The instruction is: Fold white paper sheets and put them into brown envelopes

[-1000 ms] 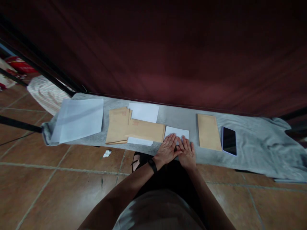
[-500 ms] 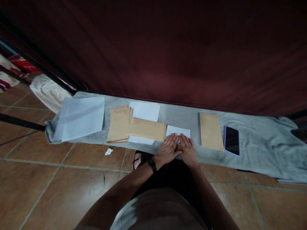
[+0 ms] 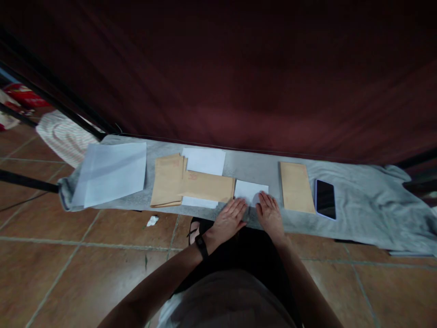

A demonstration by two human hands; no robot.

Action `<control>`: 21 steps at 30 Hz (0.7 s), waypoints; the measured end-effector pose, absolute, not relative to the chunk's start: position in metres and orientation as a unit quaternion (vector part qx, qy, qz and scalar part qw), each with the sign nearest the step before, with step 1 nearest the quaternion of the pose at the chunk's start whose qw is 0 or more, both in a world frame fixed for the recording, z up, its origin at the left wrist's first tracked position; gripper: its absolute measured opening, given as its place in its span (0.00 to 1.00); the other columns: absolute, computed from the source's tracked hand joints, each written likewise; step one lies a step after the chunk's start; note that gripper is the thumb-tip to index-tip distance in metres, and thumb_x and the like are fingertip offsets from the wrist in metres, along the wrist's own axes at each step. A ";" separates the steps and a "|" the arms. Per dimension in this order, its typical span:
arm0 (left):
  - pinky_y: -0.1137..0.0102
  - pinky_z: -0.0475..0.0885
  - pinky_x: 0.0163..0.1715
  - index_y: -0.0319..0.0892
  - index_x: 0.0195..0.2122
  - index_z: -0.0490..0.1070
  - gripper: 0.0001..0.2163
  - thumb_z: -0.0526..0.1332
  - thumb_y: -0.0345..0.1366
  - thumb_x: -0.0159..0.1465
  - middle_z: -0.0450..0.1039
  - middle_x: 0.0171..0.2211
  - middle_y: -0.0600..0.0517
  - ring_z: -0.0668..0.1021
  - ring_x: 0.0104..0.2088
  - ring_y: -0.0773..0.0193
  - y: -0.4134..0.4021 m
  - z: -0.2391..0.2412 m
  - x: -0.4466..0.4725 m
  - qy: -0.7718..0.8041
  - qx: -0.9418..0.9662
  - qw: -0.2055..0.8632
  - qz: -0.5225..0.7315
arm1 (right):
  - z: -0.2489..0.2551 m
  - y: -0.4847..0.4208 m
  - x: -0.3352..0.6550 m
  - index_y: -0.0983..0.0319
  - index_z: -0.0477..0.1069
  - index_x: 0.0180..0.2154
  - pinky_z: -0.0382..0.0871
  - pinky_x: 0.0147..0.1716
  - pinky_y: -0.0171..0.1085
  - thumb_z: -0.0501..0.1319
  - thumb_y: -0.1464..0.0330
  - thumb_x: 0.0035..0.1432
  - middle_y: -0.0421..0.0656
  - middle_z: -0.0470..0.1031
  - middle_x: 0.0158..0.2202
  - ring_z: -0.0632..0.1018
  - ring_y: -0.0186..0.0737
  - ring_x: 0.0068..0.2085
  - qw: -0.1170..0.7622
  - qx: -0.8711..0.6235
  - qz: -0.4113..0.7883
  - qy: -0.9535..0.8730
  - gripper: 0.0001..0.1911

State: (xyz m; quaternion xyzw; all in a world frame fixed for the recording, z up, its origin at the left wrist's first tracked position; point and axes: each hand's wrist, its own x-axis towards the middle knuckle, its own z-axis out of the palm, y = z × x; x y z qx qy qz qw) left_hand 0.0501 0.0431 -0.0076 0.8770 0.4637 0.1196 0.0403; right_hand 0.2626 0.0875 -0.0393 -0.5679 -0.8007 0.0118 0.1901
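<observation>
A small folded sheet of white paper (image 3: pixel 251 189) lies on the grey cloth in front of me. My left hand (image 3: pixel 232 215) rests flat on its lower left corner, fingers stretched out. Over the lower right corner lies my right hand (image 3: pixel 269 214), its fingers also extended and flat. Just left of the paper, a brown envelope (image 3: pixel 208 184) lies lengthwise across a white sheet (image 3: pixel 206 160). Its left end overlaps a stack of brown envelopes (image 3: pixel 166 180). Another brown envelope (image 3: pixel 297 187) lies to the right of my right hand.
Large white sheets (image 3: pixel 114 173) lie at the left end of the cloth-covered surface (image 3: pixel 252 159). A phone (image 3: pixel 325 199) is right of the single envelope. Behind hangs a dark red curtain (image 3: pixel 239 91). A paper scrap (image 3: pixel 152 221) is on the tiled floor (image 3: pixel 112 264).
My hands have moved apart along the paper's near edge, the left one to the left. Before, they lay side by side with the thumbs touching. The view has shifted slightly.
</observation>
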 end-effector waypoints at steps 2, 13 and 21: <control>0.53 0.48 0.71 0.38 0.71 0.50 0.32 0.56 0.47 0.70 0.50 0.72 0.40 0.50 0.72 0.51 0.046 0.002 0.032 0.487 0.862 0.028 0.141 | -0.037 0.087 0.260 0.67 0.64 0.63 0.55 0.66 0.52 0.48 0.67 0.70 0.52 0.67 0.65 0.66 0.49 0.65 0.194 -0.575 0.013 -0.795 0.24; 0.43 0.43 0.68 0.41 0.73 0.40 0.55 0.66 0.63 0.55 0.37 0.73 0.35 0.44 0.72 0.41 0.095 -0.004 -0.044 0.630 0.771 0.068 0.060 | -0.020 0.096 0.190 0.54 0.75 0.54 0.71 0.57 0.45 0.52 0.64 0.65 0.43 0.79 0.53 0.78 0.42 0.53 0.367 -0.552 0.379 -0.646 0.20; 0.46 0.45 0.68 0.39 0.73 0.43 0.50 0.58 0.66 0.59 0.41 0.73 0.35 0.48 0.72 0.43 0.090 -0.026 -0.047 0.640 0.762 0.037 0.092 | -0.015 0.116 0.134 0.59 0.76 0.48 0.70 0.56 0.44 0.56 0.70 0.58 0.45 0.80 0.47 0.78 0.43 0.50 0.334 -0.591 0.502 -0.536 0.18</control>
